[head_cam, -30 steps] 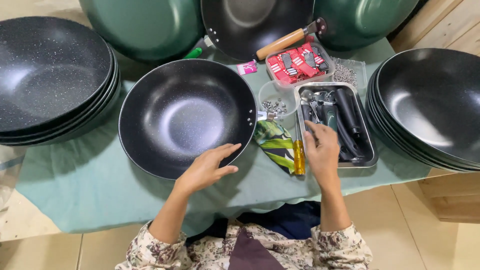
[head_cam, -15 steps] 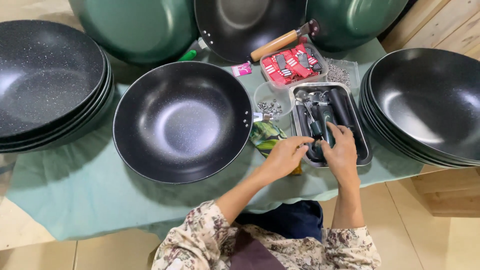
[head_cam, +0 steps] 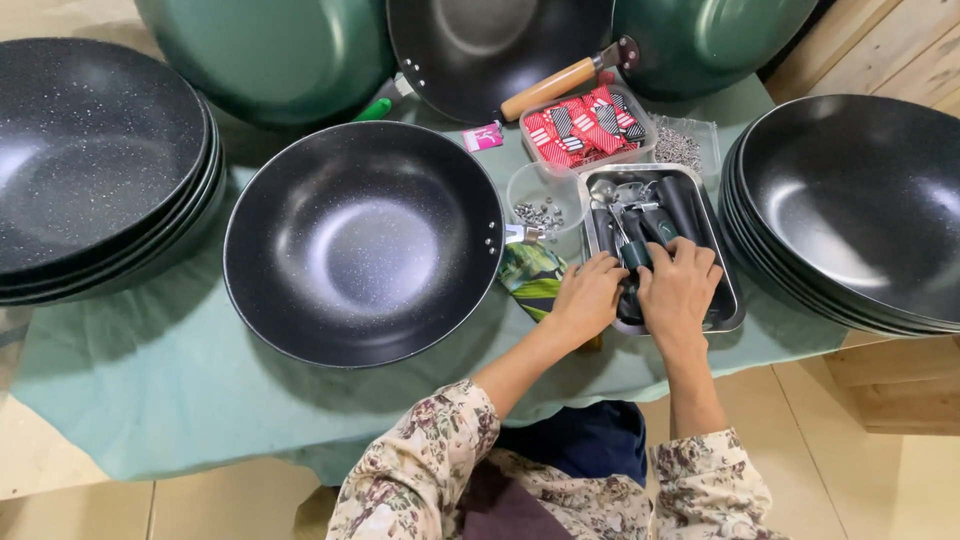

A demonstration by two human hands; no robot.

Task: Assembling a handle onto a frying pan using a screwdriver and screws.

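Both of my hands are over the near end of a metal tray (head_cam: 737, 296) that holds several black pan handles (head_cam: 682, 204) and metal parts. My left hand (head_cam: 586, 297) and my right hand (head_cam: 681, 291) close together on one dark handle (head_cam: 634, 256) at the tray's near left. A black speckled wok (head_cam: 365, 240) without a handle lies on the teal cloth (head_cam: 150, 380), just left of my left arm. A green patterned packet (head_cam: 530, 278) lies between the wok and the tray.
A clear bowl of small screws (head_cam: 545, 203) and a tub of red packets (head_cam: 585, 125) stand behind the tray. Stacks of black woks sit at the left (head_cam: 95, 170) and the right (head_cam: 860, 210). Green woks (head_cam: 270, 50) and a wooden-handled wok (head_cam: 490, 50) line the back.
My left hand left the wok's near rim and moved right to the tray. My right hand slid to the tray's near end, and both now grip a handle.
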